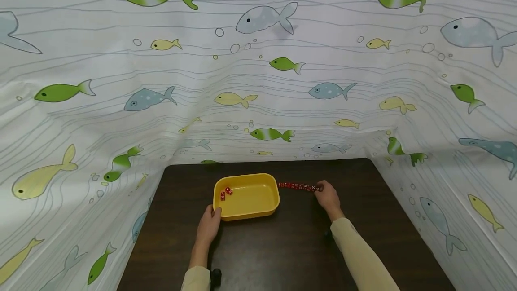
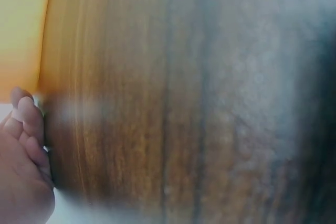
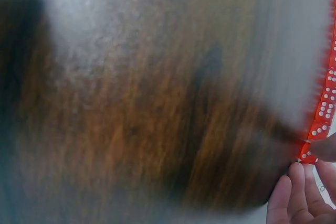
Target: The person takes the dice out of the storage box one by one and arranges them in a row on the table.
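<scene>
A shallow yellow plastic tray [image 1: 250, 205] stands on the dark table, with a few red dice [image 1: 223, 196] at its left end. My left hand [image 1: 208, 226] grips the tray's near left corner, thumb at the rim; in the left wrist view its fingers lie against the yellow wall. From the tray's right side a row of red dice [image 1: 296, 186] with white pips runs to the right. At the far end of that row, my right hand [image 1: 328, 197] pinches the last die [image 3: 307, 153] between thumb and fingers, in line with its neighbours.
The dark wood-grain table [image 1: 258, 255] has its back edge just beyond the tray. A white curtain [image 1: 226, 71] printed with green, blue and yellow fish hangs behind it and along both sides.
</scene>
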Motion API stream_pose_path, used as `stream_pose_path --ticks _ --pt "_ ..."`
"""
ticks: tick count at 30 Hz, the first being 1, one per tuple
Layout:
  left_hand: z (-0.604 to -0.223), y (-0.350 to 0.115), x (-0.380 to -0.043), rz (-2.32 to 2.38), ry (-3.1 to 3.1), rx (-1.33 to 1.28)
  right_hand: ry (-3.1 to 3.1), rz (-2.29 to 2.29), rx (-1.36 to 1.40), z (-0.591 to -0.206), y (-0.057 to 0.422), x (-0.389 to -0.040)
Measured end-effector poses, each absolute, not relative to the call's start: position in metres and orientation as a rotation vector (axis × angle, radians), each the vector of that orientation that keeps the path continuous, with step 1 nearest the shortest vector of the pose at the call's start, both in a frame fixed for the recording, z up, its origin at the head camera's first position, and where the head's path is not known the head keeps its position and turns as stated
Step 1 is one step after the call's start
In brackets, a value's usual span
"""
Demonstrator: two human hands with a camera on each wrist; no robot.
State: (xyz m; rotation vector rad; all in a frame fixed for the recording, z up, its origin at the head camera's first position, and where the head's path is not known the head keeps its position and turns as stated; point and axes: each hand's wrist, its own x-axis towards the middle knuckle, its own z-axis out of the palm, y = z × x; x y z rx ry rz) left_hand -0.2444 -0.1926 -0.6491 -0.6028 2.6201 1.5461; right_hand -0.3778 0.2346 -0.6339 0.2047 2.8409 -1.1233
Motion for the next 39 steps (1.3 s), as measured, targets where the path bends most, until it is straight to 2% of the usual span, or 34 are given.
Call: stream_pose_path --ticks 27,39 --pt "-0.651 -0.193 -0.248 1.558 2.598 -0.587 2.820 -1.093 0.185 -0.636 0.237 -0.383" --pt "-0.655 -0.197 -0.245 1.584 2.596 -0.550 2.866 -1.099 0.300 -0.627 0.229 -0.366"
